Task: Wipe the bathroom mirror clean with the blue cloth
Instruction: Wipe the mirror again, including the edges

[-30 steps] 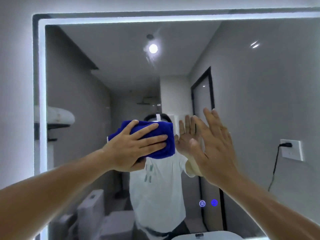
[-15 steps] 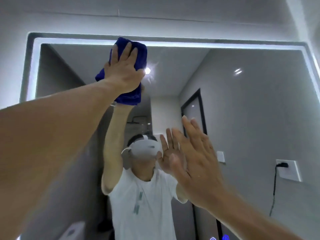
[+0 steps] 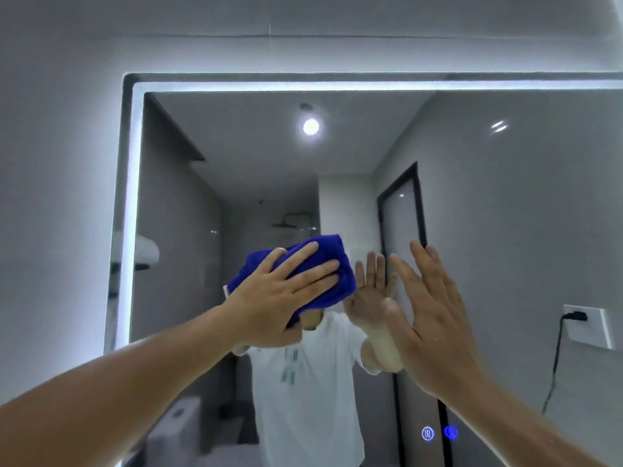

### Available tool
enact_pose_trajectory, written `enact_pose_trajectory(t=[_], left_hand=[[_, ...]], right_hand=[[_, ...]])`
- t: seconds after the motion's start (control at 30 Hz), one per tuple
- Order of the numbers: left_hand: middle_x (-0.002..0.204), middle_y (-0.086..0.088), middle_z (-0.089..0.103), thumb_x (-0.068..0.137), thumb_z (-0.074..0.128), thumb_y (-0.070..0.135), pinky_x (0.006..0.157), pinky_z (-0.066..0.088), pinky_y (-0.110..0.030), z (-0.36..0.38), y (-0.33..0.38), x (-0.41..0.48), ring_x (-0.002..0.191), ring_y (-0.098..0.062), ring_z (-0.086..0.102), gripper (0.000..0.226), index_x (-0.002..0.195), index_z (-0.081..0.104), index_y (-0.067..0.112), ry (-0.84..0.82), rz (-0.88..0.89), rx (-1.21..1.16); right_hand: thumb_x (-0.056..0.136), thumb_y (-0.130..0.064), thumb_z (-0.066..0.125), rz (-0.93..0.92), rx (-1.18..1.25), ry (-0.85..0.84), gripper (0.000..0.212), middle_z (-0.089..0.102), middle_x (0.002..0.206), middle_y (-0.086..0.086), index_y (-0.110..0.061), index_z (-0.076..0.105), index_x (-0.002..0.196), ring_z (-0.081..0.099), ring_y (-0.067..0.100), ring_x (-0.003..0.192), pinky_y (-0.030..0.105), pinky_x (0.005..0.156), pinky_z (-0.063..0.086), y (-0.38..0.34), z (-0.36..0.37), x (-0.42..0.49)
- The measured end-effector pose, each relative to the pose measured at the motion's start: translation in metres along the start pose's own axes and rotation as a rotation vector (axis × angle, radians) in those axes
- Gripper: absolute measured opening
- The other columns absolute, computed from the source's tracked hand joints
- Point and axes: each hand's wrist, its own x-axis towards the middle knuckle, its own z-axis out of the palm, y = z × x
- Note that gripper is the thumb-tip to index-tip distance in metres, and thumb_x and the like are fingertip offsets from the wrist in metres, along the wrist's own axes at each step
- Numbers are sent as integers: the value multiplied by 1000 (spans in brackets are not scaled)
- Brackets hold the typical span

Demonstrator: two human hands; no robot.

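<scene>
Now the left hand [image 3: 279, 298] is flat on the blue cloth [image 3: 323, 264], fingers straight and spread, pressing the bunched fabric against the mirror [image 3: 505, 230] about mid-height, left of centre, and not curled round it. Beside it the right hand [image 3: 435, 318] is up with fingers straight and together, palm towards the glass, grasping nothing; whether it touches the surface I cannot tell. A lit white strip [image 3: 131, 197] runs along the mirror's top and left edge, glowing onto the grey wall [image 3: 50, 163]. Low on the glass, two small blue touch icons [image 3: 428, 433] shine. Reflected in it: a round ceiling light [image 3: 310, 126], a dark-framed door [image 3: 403, 203], a white wall socket [image 3: 588, 326] with a black cord, and a toilet [image 3: 175, 429] down in the left corner
</scene>
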Motion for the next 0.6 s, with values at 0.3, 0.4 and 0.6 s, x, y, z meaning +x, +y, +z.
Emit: enact_pose_trajectory(t=[0.3, 0.4, 0.6], left_hand=[[163, 10, 15, 80, 70, 30, 111, 34, -55, 1, 30, -94, 151, -31, 3, 94, 156, 14, 27, -213, 32, -57], [164, 11, 6, 86, 65, 23, 112, 31, -56, 5, 56, -131, 151, -31, -5, 91, 155, 7, 28, -322, 44, -80], [165, 6, -2, 87, 69, 18, 109, 29, -58, 14, 136, -228, 149, -35, -6, 94, 155, 4, 26, -650, 200, -81]], right_hand=[[91, -51, 17, 73, -13, -118, 71, -7, 165, -7, -24, 17, 156, -19, 0, 146, 22, 113, -15, -47, -1, -31], [94, -47, 22, 94, -4, -156, 66, -5, 165, -6, -24, 19, 156, -14, 6, 148, 26, 115, -10, -72, 2, -53], [91, -39, 29, 145, 75, -194, 67, 0, 165, -5, -23, 21, 156, -8, 8, 150, 23, 116, -8, -108, 3, -105]])
